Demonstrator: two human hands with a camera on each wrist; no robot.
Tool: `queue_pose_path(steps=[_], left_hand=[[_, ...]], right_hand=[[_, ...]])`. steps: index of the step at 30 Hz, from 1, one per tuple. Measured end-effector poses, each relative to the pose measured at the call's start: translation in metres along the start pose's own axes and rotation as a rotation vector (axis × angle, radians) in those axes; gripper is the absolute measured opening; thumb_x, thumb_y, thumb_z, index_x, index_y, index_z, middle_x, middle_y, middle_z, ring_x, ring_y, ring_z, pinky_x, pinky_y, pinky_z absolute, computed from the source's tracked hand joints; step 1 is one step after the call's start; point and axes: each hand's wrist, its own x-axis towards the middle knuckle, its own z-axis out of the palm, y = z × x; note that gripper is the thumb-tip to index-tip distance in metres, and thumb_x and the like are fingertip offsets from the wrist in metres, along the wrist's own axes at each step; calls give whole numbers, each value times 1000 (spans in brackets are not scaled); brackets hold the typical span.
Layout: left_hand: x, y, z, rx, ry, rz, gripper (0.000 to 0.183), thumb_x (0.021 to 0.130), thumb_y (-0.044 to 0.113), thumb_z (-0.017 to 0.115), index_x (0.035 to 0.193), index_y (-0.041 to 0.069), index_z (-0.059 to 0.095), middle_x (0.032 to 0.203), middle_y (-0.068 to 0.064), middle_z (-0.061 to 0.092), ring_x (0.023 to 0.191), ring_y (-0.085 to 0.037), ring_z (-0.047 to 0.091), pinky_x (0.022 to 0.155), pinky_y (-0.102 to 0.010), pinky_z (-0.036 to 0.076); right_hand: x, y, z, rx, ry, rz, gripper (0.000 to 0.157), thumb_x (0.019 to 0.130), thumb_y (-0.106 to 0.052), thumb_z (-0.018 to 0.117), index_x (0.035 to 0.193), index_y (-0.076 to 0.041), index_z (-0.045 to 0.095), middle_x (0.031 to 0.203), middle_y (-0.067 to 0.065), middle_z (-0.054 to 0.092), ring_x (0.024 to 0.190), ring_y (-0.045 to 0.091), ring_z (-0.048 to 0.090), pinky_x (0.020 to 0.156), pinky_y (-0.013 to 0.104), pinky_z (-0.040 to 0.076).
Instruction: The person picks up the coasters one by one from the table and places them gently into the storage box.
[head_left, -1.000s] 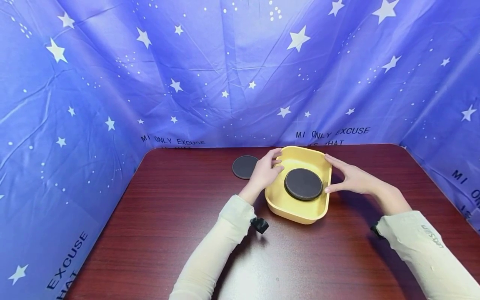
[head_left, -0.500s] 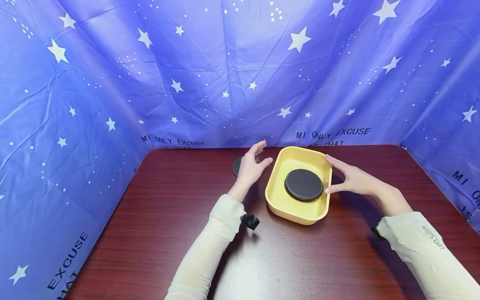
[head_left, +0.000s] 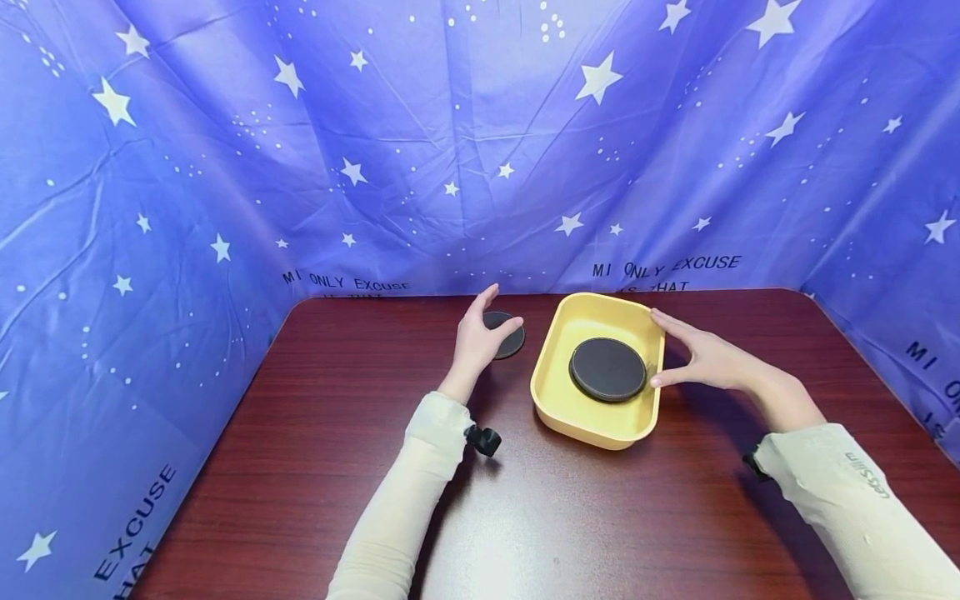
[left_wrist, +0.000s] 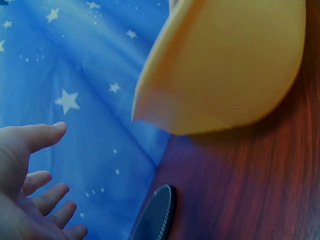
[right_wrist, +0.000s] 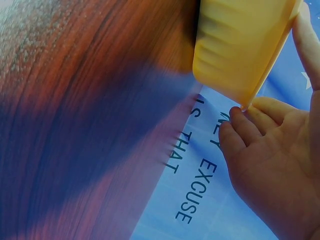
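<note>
My left hand [head_left: 477,340] is above the left part of the table, thumb and fingers spread, holding nothing. Just right of it and partly hidden by it lies a round black coaster [head_left: 512,340] with a stitched edge, flat on the tabletop; the coaster [left_wrist: 156,217] shows below the fingers in the left wrist view. A yellow rectangular bin [head_left: 558,410] stands further right, with round black coasters [head_left: 607,368] inside, apparently stacked. My right hand [head_left: 708,358] touches the bin's right rim with thumb and fairly straight fingertips; these also meet the rim in the right wrist view.
A dark red wooden table [head_left: 315,433] carries everything. A blue star-printed curtain [head_left: 420,167] hangs along the table's back edge and both sides. Each wrist wears a black strap, the left one [head_left: 483,440] visible below the sleeve cuff.
My left hand has left the bin's left rim and moved leftward, over the loose coaster to its left side. My right hand and the bin have stayed put.
</note>
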Motion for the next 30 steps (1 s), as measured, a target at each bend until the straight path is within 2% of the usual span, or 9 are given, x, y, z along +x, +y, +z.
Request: queue_pose_path(steps=[12,23,30], left_hand=[[1,-28,-6,50,43,-66,78,83,27,79,150,10,43,154,-9,48,145,-28,40,121,-44,33],[2,-48,-4,88,49,-145,84,82,28,80,152,7,38,155,-18,42,145,-36,38,120,-49,33],[3,-56,-2,107,38,-194,93,80,29,82,154,4,32,157,-21,37,147,-39,33,121,-50,32]], right_hand=[[0,0,0,-1,-2,7,113,75,-33,86,158,0,18,164,24,18,148,50,22,114,68,26],[0,-1,0,-3,-3,8,113,75,-33,86,158,0,18,164,25,18,148,50,22,114,68,26],[0,1,0,-1,-3,9,112,75,-33,86,158,0,18,164,24,18,148,50,22,114,68,26]])
